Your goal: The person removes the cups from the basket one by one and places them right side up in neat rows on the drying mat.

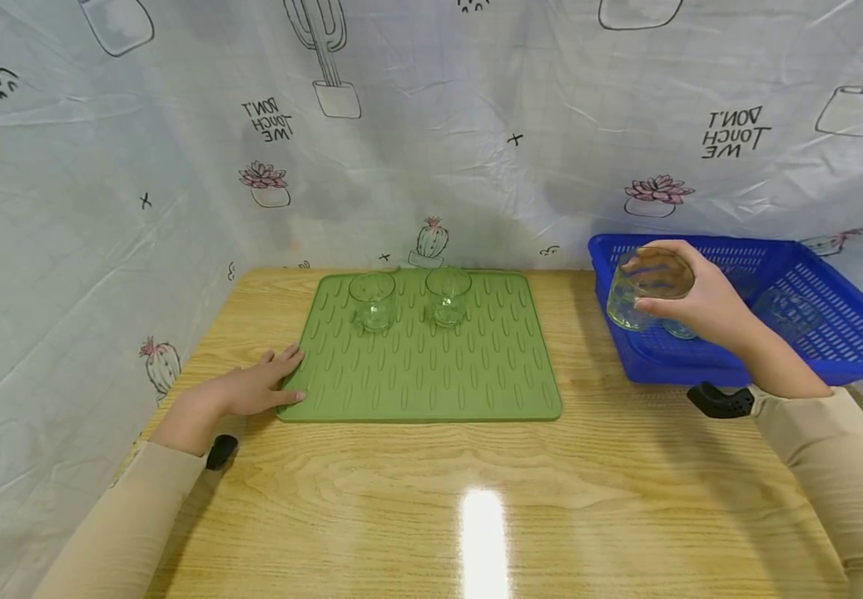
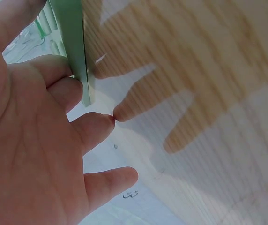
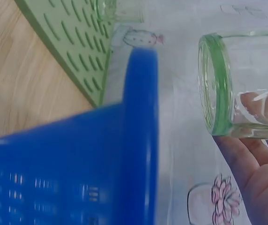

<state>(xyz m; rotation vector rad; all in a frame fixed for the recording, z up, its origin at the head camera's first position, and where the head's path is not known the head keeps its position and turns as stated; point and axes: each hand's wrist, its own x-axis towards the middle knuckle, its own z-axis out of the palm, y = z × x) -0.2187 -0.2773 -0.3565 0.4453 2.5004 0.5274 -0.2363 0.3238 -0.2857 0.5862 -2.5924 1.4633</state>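
Note:
My right hand (image 1: 708, 299) grips a clear glass (image 1: 618, 295) around its side, over the left part of a blue plastic basket (image 1: 689, 366). In the right wrist view the thick base of this held glass (image 3: 220, 84) faces left, level with the basket's blurred rim. My left hand (image 1: 255, 387) lies with spread fingers at the left edge of a green ribbed mat (image 1: 416, 374). Up close in the left wrist view, the fingers (image 2: 94, 131) touch the mat's edge (image 2: 75, 51). Two clear glasses, one on the left (image 1: 374, 304) and one on the right (image 1: 448, 299), stand upright on the mat's back half.
More clear glasses (image 1: 786, 312) lie inside the basket, partly hidden by my right hand. The wooden table (image 1: 371, 499) reaches toward me in front of the mat. A white printed curtain (image 1: 476, 183) hangs right behind the mat and basket and along the left side.

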